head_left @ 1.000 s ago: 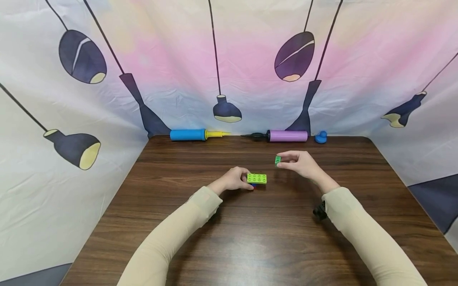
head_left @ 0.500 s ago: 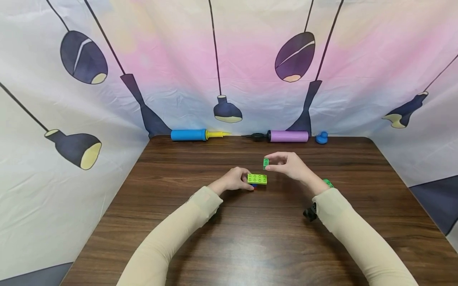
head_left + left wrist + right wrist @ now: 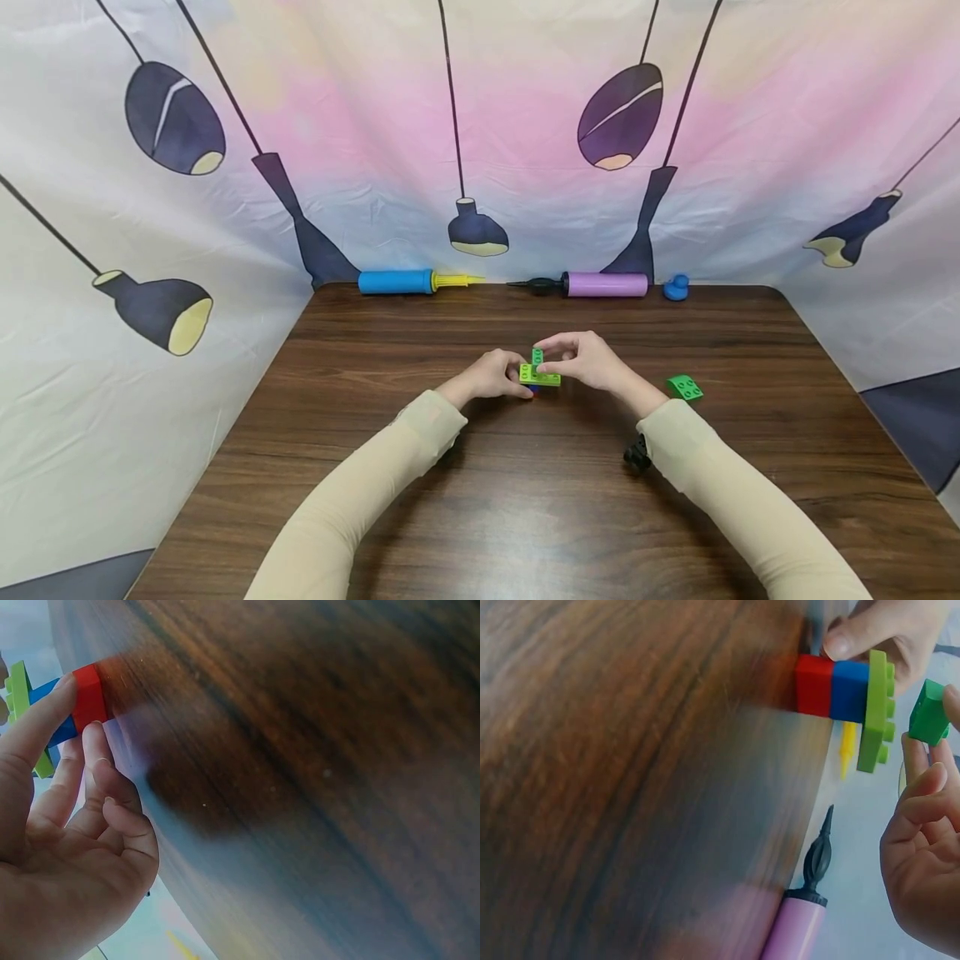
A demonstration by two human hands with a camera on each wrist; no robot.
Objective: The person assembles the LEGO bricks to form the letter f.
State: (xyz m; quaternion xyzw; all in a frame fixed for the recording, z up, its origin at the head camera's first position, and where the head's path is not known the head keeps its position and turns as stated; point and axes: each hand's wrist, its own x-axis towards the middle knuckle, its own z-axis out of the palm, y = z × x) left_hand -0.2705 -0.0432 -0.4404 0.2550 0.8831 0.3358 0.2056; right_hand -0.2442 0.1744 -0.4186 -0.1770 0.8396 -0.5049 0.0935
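Observation:
A small stack stands on the table: a red brick [image 3: 814,685] at the bottom, a blue brick [image 3: 850,691] over it and a lime plate brick [image 3: 874,712] across the top, studs up. My left hand [image 3: 491,375] grips the stack from its left side, thumb and fingertips around the red and blue bricks. Between thumb and fingertips, my right hand [image 3: 588,358] pinches a small green brick [image 3: 928,712]. That brick is close over the lime studs, with a narrow gap showing in the right wrist view.
To the right on the wooden table [image 3: 487,500] lies another green brick [image 3: 686,387] with a curved side. Along the back edge are a blue hand pump [image 3: 393,282], a purple hand pump [image 3: 606,284] and a small blue toy [image 3: 676,287]. A printed cloth hangs behind.
My right hand has carried the small green brick leftward and down until it is over the lime plate brick. The curved green brick has come into view. My left hand has stayed put.

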